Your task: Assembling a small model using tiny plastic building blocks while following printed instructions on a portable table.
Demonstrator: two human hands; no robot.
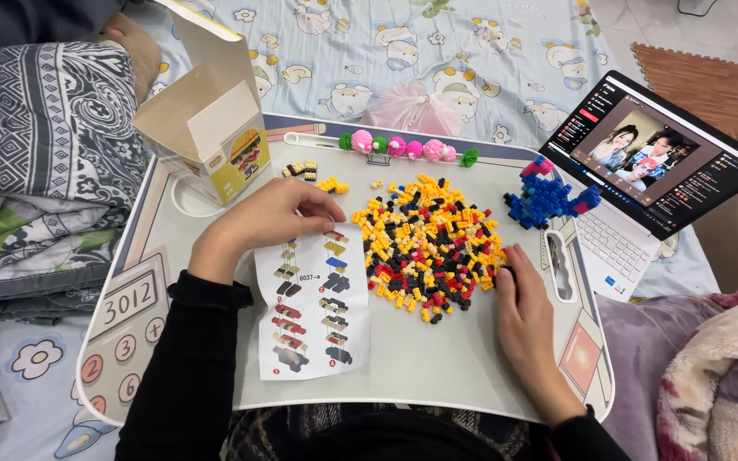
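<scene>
Left hand (260,220) flat, fingers pressed together on sheet (311,300); right hand (524,312), grip unclear, at brick pile's (427,246) four o'clock.

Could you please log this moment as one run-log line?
left hand: fingertips pressing white paper instruction sheet | right hand: at edge of yellow, black and red small-brick pile | surface: grey lap tray
</scene>
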